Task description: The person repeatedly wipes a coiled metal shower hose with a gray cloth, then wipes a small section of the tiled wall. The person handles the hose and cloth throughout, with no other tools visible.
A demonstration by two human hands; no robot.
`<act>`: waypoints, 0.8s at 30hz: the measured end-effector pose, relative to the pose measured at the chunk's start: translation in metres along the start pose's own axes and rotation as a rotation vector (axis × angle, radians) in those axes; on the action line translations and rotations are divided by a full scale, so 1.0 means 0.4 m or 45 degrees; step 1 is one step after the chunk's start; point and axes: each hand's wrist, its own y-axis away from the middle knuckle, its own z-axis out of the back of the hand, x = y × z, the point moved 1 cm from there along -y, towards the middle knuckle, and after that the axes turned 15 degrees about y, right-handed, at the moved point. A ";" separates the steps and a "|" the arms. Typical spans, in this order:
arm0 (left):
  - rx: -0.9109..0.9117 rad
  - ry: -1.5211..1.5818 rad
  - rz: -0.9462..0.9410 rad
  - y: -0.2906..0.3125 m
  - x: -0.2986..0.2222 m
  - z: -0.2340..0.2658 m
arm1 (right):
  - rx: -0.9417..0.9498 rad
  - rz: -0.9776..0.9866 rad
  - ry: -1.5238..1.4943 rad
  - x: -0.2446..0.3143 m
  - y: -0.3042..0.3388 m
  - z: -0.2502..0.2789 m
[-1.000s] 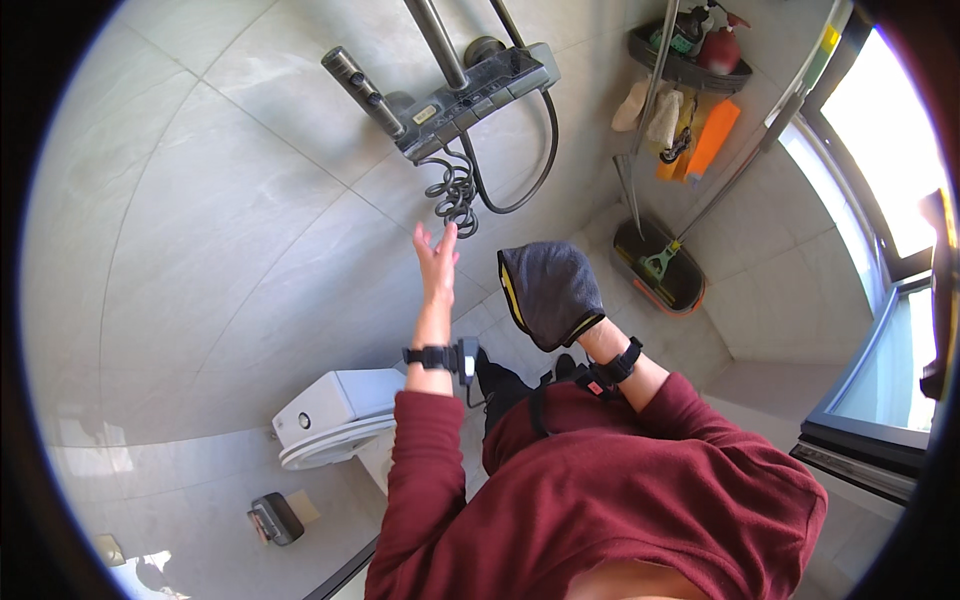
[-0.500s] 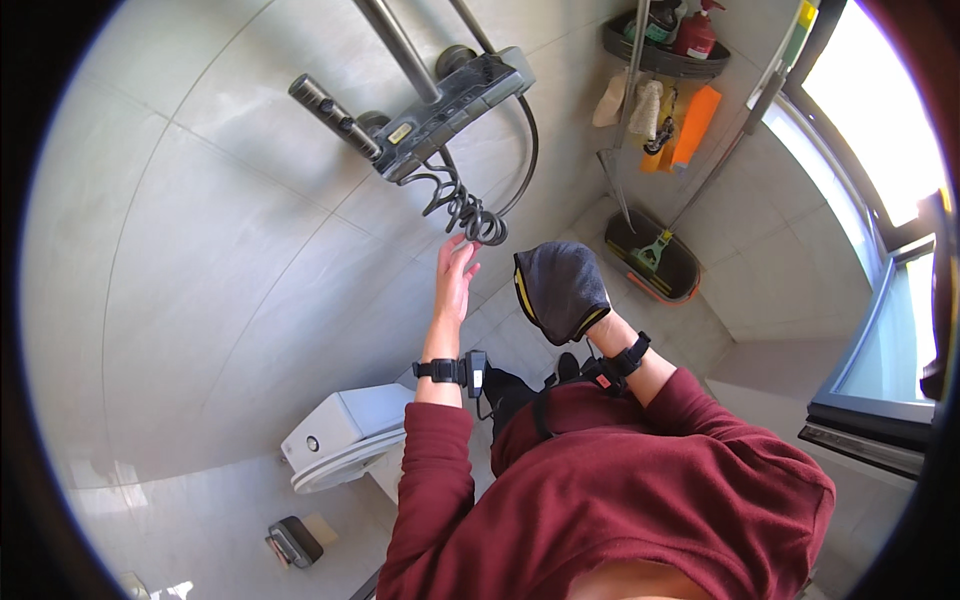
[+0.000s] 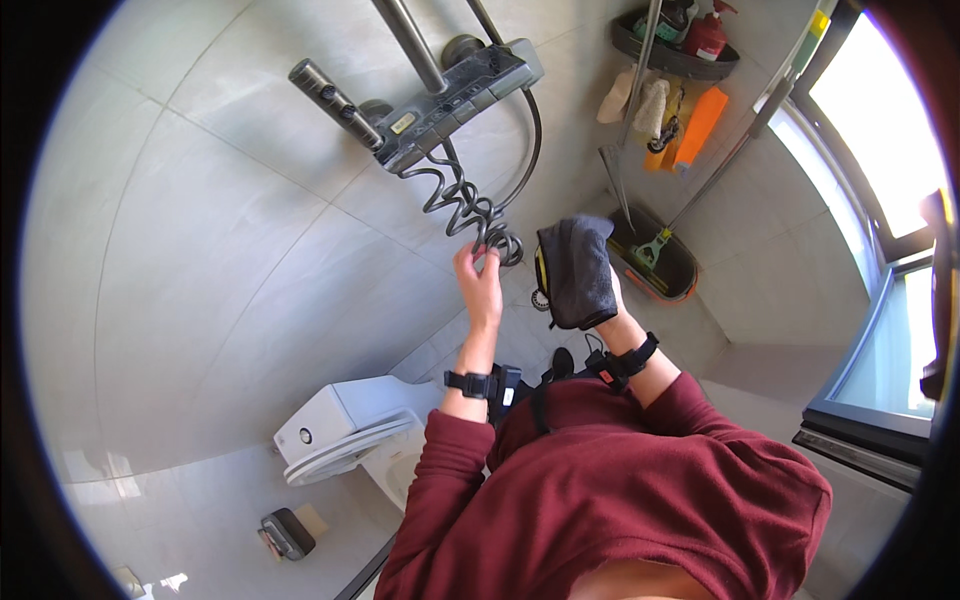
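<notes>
A dark grey cloth (image 3: 582,275) with a yellow edge lies over my right hand (image 3: 616,298) and hides most of its fingers, which hold it. Beside the cloth's left edge shows a small round dotted piece (image 3: 540,299); whether it is attached to anything is hidden. My left hand (image 3: 481,283) has its thumb and fingers closed at the lower end of a dark coiled hose (image 3: 462,205). That hose hangs below the grey shower mixer (image 3: 465,105) on the wall, to the left of the cloth.
A white toilet (image 3: 345,425) stands at lower left, near a paper holder (image 3: 288,535). Far right, a corner shelf (image 3: 675,60) carries bottles, with cloths hanging below. Beneath are a grey bucket (image 3: 655,255) and long-handled tools. An open window (image 3: 875,350) juts in at right.
My left hand has moved right and closed on the coiled hose, whose loops are now stretched lower. The cloth has shifted right and turned more upright, and the round dotted piece now shows.
</notes>
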 end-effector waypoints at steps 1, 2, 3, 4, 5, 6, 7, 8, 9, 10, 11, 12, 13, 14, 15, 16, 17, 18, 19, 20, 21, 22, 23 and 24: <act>0.006 -0.019 -0.145 0.039 -0.016 -0.004 | -0.176 -0.276 -0.772 0.000 0.002 -0.009; 0.017 0.018 -0.117 0.060 -0.030 -0.010 | -0.142 -0.420 -1.283 -0.009 0.012 -0.009; 0.023 0.046 -0.100 0.079 -0.043 -0.019 | -0.174 -0.599 -1.790 0.000 0.015 -0.015; 0.034 0.088 -0.129 0.094 -0.057 -0.028 | 0.008 -0.761 -2.021 -0.001 0.023 -0.011; 0.031 0.142 -0.042 0.104 -0.066 -0.035 | -0.068 -0.402 -1.493 0.013 0.021 -0.001; 0.041 0.190 -0.001 0.114 -0.075 -0.040 | -0.147 -0.170 -0.950 0.038 0.018 0.006; 0.052 0.257 0.008 0.120 -0.083 -0.040 | -0.081 -0.050 -0.748 0.062 0.009 0.006; 0.095 0.341 -0.030 0.126 -0.090 -0.038 | -0.106 -0.141 -0.812 0.084 0.002 0.005; 0.159 0.135 -0.107 0.120 -0.100 -0.023 | -0.073 -0.252 -0.879 0.091 -0.010 0.002; 0.202 0.041 -0.115 0.116 -0.108 -0.007 | -0.058 -0.287 -0.928 0.099 -0.027 -0.005; 0.235 -0.057 -0.074 0.117 -0.116 0.016 | -0.044 -0.271 -0.899 0.102 -0.039 -0.012; 0.244 -0.179 0.029 0.122 -0.122 0.039 | 0.014 -0.309 -0.864 0.104 -0.049 -0.023; 0.255 -0.110 0.144 0.121 -0.128 0.055 | -0.095 -0.232 -0.877 0.105 -0.061 -0.032; 0.273 0.092 0.159 0.124 -0.135 0.066 | -0.083 -0.214 -0.885 0.104 -0.073 -0.046; 0.275 0.267 0.244 0.130 -0.141 0.075 | -0.066 -0.217 -0.887 0.101 -0.084 -0.060; 0.304 0.464 0.308 0.134 -0.147 0.077 | -0.072 -0.197 -0.884 0.096 -0.097 -0.072; 0.315 0.499 0.346 0.133 -0.154 0.083 | 0.074 -0.313 -0.991 0.088 -0.108 -0.086; 0.286 0.553 0.364 0.137 -0.159 0.081 | 0.151 -0.404 -0.963 0.078 -0.126 -0.097; 0.256 0.619 0.361 0.138 -0.165 0.080 | 0.260 -0.553 -1.376 0.071 -0.133 -0.105; 0.250 0.705 0.325 0.139 -0.171 0.080 | 0.385 -0.728 -1.771 0.067 -0.139 -0.110; 0.197 0.702 0.302 0.136 -0.176 0.081 | 0.470 -0.753 -1.976 0.056 -0.133 -0.103; 0.177 0.661 0.251 0.132 -0.181 0.084 | 0.454 -0.879 -1.878 0.045 -0.127 -0.095; 0.166 0.620 0.202 0.127 -0.185 0.089 | 0.404 -0.798 -1.990 0.039 -0.116 -0.080; 0.109 0.548 0.204 0.124 -0.188 0.094 | 0.377 -0.824 -2.052 0.037 -0.097 -0.065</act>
